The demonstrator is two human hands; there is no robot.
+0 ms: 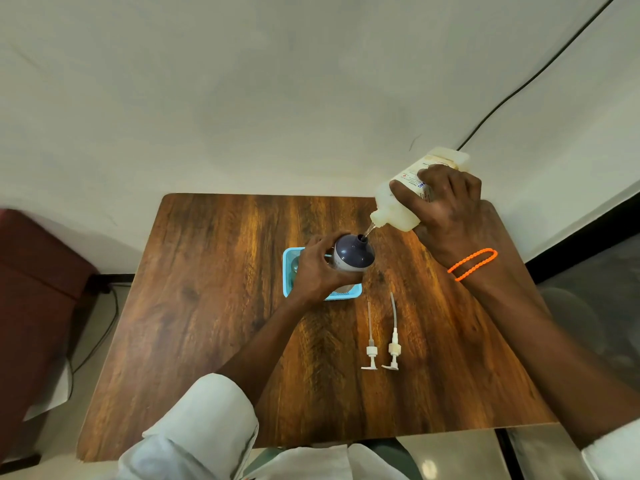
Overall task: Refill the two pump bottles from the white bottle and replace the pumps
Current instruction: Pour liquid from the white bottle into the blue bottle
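Right hand [446, 216] grips the tilted white bottle [408, 199], its nozzle just above the dark pump bottle [353, 254]; left hand [317, 271] grips that bottle. Two pumps [381, 348] lie on the wooden table [207, 306].

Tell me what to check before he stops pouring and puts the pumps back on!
1. White bottle tipped with its nozzle over the dark bottle mouth: ok.
2. Left hand holds the dark bottle steady: ok.
3. Right hand grips the white bottle firmly: ok.
4. Dark bottle full enough: cannot tell.
5. Both pumps lie on the table within reach: ok.
6. Second bottle in the blue basket refilled: cannot tell, the hand hides it.
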